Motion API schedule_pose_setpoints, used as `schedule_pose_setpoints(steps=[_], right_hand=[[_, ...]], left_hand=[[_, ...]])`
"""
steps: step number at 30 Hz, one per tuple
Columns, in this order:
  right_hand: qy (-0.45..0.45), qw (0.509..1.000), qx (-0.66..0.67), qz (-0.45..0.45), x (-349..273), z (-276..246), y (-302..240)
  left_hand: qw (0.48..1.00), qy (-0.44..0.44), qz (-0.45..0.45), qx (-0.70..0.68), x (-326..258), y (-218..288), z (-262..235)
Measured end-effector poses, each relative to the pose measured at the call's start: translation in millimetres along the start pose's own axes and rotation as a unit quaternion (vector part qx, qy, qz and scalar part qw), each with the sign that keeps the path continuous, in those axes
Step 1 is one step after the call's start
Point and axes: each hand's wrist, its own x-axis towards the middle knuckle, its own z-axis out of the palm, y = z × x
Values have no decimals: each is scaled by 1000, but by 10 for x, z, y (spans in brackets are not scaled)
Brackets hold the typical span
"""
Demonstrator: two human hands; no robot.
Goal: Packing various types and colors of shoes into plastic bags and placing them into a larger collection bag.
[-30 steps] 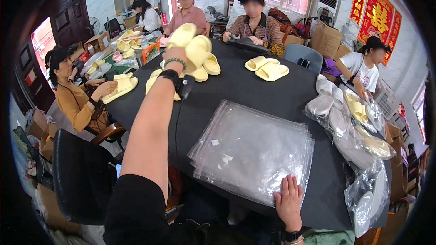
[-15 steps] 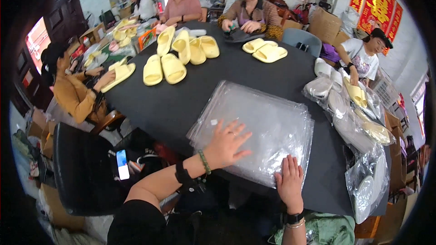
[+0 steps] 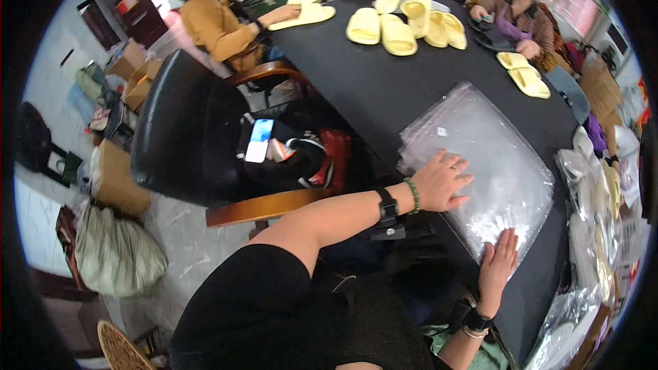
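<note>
A stack of clear plastic bags (image 3: 490, 144) lies flat on the black table (image 3: 349, 82). My left hand (image 3: 442, 181), with a green bead bracelet at its wrist, rests over the stack's left edge, fingers spread. On the stack's near edge lies my right hand (image 3: 499, 264), palm down with the fingers stretched out. Neither hand grips anything. Several pale yellow slippers (image 3: 397, 34) stand at the far part of the table, and another yellow pair (image 3: 524, 75) sits at the far right.
Bagged slippers (image 3: 589, 212) line the table's right edge. At my left stands a black chair (image 3: 188, 130) with a lit phone (image 3: 259, 140) on things on its seat. A co-worker in an orange top (image 3: 219, 31) handles a yellow slipper (image 3: 305, 14). A large sack (image 3: 116, 250) stands on the floor.
My view has swung left, so the table and the bag stack sit further right in the picture. Both hands remain on the stack, fingers still extended.
</note>
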Motion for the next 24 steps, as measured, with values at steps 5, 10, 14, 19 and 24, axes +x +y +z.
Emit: schedule_pose_setpoints(steps=[5,10,14,19,24], right_hand=[[15,1000,3,-7,-28,55,66],[17,1000,5,-15,-38,29,62],[17,1000,-2,-8,-26,8,47],[10,1000,-7,-10,-11,14,83],[4,1000,-13,-11,-15,-5,39]], left_hand=[[1000,9,8,-1,-1,25,11],[1000,18,6,-6,-16,31,39],[1000,18,2,-16,0,28,29],[1000,11,0,-20,22,38,32],[999,-3,-9,-32,-1,29,7]])
